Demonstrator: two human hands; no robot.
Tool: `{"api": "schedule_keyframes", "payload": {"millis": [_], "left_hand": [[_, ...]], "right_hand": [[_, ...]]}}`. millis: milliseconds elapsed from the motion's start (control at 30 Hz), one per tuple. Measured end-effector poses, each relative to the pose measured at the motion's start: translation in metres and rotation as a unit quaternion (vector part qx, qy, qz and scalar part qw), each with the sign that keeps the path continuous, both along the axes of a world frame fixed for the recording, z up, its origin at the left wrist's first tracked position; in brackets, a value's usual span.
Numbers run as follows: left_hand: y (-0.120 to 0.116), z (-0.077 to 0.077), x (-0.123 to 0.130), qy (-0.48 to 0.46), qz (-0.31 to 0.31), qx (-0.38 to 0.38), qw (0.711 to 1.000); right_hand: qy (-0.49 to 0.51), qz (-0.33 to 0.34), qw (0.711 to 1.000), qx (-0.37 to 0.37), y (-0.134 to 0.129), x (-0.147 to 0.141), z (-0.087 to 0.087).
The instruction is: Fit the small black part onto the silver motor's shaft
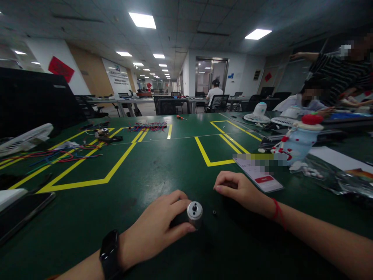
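My left hand [157, 229] lies on the green table [163, 163] and grips a small cylindrical motor [194, 212] whose silver end faces me. A black watch sits on that wrist. My right hand [240, 190] rests on the table to the right, fingers curled loosely and holding nothing that I can see; a red string is tied around its wrist. A tiny dark part [214, 212] lies on the table between the motor and my right hand. A white phone [259, 175] lies flat just beyond my right hand.
Coloured wires [58, 155] and a white fan part [25, 139] lie at the left, a dark phone [23, 212] at the near left. At the right stand a blue-and-white bottle with a red cap [300, 142], plastic bags [344, 182] and white fans [259, 113]. Other people sit at the far right.
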State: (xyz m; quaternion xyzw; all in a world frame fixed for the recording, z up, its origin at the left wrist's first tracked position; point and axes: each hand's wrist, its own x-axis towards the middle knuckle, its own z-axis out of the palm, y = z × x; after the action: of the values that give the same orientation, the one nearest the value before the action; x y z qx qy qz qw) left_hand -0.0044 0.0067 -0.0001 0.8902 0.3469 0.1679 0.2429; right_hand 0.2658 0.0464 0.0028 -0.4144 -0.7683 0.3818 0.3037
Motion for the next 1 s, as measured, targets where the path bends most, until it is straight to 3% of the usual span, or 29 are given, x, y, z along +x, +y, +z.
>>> {"api": "schedule_keyframes", "payload": {"millis": [100,233,333,433,500,700,867,1000], "left_hand": [[-0.001,0.001,0.0,0.001,0.003,-0.003,1.0],[0.0,0.002,0.0,0.004,0.004,-0.005,1.0],[0.001,0.002,0.0,0.006,0.003,-0.002,1.0],[0.001,0.002,0.001,0.01,0.005,0.002,1.0],[0.0,0.002,0.002,0.011,0.007,0.004,1.0],[-0.001,0.001,0.002,0.005,0.001,0.011,1.0],[0.0,0.0,0.003,0.013,-0.001,0.026,1.0],[0.0,0.0,0.004,0.011,-0.005,0.027,1.0]], "right_hand": [[-0.002,-0.04,0.999,-0.029,0.002,-0.002,-0.004],[-0.027,-0.016,0.999,-0.033,0.002,-0.003,-0.005],[-0.061,0.047,0.997,-0.006,-0.001,-0.002,-0.002],[-0.119,0.133,0.982,0.067,-0.003,-0.002,0.002],[-0.141,0.151,0.973,0.099,-0.004,-0.003,0.002],[0.01,0.029,0.996,0.086,-0.012,-0.024,0.009],[0.032,0.087,0.991,0.1,-0.025,-0.046,0.021],[0.004,0.088,0.991,0.105,-0.031,-0.051,0.024]]}}
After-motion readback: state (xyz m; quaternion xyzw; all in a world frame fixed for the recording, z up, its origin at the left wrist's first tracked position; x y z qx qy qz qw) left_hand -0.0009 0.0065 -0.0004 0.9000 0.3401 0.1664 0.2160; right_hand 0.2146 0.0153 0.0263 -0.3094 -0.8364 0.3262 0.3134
